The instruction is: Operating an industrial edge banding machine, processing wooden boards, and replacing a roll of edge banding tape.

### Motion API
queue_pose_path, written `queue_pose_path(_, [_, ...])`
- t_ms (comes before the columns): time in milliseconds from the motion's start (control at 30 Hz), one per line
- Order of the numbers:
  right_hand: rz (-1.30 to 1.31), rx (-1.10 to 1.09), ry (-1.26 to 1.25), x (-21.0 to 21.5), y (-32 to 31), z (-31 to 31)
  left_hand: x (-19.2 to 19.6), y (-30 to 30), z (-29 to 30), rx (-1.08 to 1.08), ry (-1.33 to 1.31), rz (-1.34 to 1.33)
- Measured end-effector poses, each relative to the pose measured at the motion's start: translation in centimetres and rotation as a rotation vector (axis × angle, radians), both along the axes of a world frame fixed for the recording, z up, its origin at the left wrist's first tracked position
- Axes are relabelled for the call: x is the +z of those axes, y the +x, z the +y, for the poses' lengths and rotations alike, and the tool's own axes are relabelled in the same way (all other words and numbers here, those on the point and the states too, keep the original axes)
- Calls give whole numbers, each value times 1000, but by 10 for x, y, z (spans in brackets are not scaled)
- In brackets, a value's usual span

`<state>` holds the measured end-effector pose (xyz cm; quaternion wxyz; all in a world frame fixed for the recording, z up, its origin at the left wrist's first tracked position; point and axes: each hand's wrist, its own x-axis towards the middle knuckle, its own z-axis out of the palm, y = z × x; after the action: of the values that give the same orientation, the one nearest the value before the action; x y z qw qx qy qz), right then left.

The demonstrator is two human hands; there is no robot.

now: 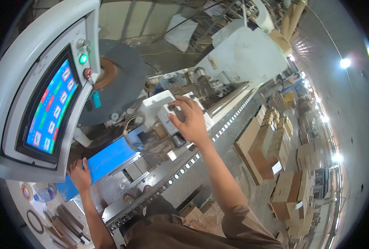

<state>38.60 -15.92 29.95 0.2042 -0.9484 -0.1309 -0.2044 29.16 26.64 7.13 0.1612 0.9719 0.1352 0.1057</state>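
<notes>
My right hand (189, 121) reaches over a white box-shaped machine unit (163, 118). Its thumb and forefinger are curved around a small dark knob (171, 107) on that unit. At the left, my left hand (80, 176) rests by the left end of a long blue panel (114, 157), fingers slightly apart and holding nothing that I can see. Behind the blue panel stands a large dark grey roll (124, 70) with a brown core (106, 74). Loose cables (131, 128) hang beside the white unit.
A control panel with a lit touch screen (51, 108), a green lamp (83, 59) and a red key switch (87, 73) stands close on the left. A chain-edged rail (184, 169) runs along the machine's near side. Stacked boards (259, 145) stand to the right.
</notes>
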Motion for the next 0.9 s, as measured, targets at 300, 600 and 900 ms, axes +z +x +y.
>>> queue_pose_path(300, [57, -12, 16, 1, -2, 2, -12, -5, 3, 28, 72, -72])
queue_pose_path(600, [70, -40, 29, 2, -6, 1, -7, -3, 1, 35, 48, 9])
queue_pose_path(900, [15, -12, 25, 0, -1, 3, -1, -2, 5, 19, 87, 29])
